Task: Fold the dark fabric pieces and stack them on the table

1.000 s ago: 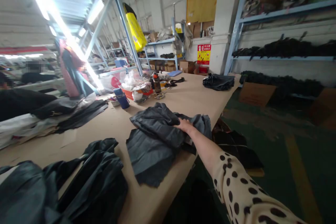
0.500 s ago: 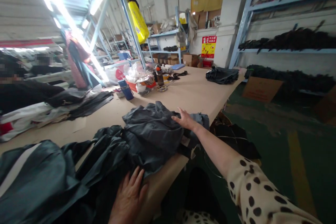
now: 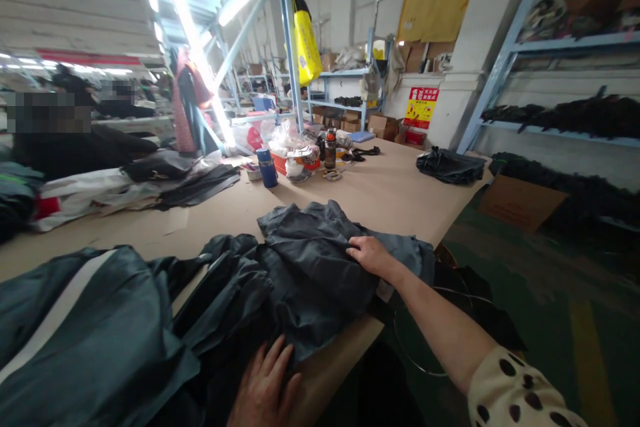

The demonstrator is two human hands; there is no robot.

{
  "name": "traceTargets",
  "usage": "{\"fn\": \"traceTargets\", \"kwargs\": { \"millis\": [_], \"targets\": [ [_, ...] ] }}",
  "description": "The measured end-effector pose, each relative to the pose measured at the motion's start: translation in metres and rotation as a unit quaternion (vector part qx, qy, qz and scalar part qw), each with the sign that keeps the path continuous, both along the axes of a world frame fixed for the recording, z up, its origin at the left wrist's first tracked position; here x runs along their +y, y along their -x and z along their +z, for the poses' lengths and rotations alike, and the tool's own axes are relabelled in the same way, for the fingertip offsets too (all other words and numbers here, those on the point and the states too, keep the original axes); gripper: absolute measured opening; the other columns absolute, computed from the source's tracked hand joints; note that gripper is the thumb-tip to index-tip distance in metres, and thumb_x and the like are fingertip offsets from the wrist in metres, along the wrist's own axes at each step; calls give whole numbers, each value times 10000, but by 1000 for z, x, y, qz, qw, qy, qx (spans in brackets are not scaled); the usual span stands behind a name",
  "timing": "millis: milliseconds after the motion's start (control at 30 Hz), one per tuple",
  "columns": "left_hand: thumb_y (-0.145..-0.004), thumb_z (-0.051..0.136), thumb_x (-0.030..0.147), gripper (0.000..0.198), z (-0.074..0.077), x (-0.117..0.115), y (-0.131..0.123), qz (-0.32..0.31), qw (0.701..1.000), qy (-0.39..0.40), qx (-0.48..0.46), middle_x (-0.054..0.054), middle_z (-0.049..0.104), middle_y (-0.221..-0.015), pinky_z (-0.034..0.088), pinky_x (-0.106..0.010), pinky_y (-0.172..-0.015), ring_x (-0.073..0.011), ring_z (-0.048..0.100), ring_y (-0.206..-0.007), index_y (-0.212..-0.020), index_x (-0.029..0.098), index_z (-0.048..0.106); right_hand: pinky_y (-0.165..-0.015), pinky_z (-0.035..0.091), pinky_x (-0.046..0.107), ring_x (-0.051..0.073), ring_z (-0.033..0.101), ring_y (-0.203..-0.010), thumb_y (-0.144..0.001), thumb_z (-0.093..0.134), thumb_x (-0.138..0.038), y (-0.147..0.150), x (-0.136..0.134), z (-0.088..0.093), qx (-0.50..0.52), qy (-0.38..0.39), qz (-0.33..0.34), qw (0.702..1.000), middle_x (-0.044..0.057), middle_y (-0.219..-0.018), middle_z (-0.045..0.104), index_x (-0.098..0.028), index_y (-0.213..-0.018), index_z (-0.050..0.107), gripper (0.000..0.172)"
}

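Observation:
A crumpled pile of dark grey fabric pieces (image 3: 310, 267) lies near the front edge of the brown table (image 3: 390, 190). My right hand (image 3: 369, 255) rests on top of the pile, fingers curled into the cloth as if gripping a fold. My left hand (image 3: 264, 390) lies flat on the near edge of the same dark cloth, fingers stretched out. A larger heap of dark green-grey fabric (image 3: 100, 333) spreads over the table's near left.
A blue cup (image 3: 268, 167), a red tray with plastic bags (image 3: 295, 153), a bottle (image 3: 329, 148) and tape rolls stand mid-table. A black bundle (image 3: 450, 167) lies at the far right. Other people work at left. Metal shelves (image 3: 550, 127) and a cardboard box (image 3: 520, 203) stand right.
My right hand went from lifted and spread to pressed onto the pile with fingers curled. My left hand stays flat on the near cloth. The view swung slightly left.

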State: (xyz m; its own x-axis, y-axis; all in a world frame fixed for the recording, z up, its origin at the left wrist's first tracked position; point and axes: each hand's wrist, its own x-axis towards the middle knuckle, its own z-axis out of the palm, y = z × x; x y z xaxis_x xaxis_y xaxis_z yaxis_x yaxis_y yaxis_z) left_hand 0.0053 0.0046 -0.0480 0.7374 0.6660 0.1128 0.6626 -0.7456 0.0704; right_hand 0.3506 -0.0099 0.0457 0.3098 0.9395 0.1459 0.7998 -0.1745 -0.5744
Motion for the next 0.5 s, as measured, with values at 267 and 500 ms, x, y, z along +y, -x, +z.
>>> {"fn": "traceTargets", "kwargs": {
  "millis": [267, 500],
  "targets": [
    [-882, 469, 386, 420, -1, -4, 7, 14, 959, 85, -271, -73, 532, -1351, 459, -458, -1031, -283, 468, -1274, -1233, 180, 571, -974, 397, 258, 156, 531, -1138, -849, 502, -264, 53, -10, 58, 57, -95, 212, 971, 68, -1285, 534, -166, -809, 564, 122],
    [-938, 188, 537, 583, 36, -15, 15, 205, 756, 363, -505, -116, 483, -1390, 494, -411, -994, -250, 494, -1254, -1417, 217, 274, -892, 476, 320, 208, 604, -980, -849, 523, -266, 166, -57, 48, -109, -72, 527, 840, 69, -1099, 644, -158, -936, 612, 165]
  ]
}}
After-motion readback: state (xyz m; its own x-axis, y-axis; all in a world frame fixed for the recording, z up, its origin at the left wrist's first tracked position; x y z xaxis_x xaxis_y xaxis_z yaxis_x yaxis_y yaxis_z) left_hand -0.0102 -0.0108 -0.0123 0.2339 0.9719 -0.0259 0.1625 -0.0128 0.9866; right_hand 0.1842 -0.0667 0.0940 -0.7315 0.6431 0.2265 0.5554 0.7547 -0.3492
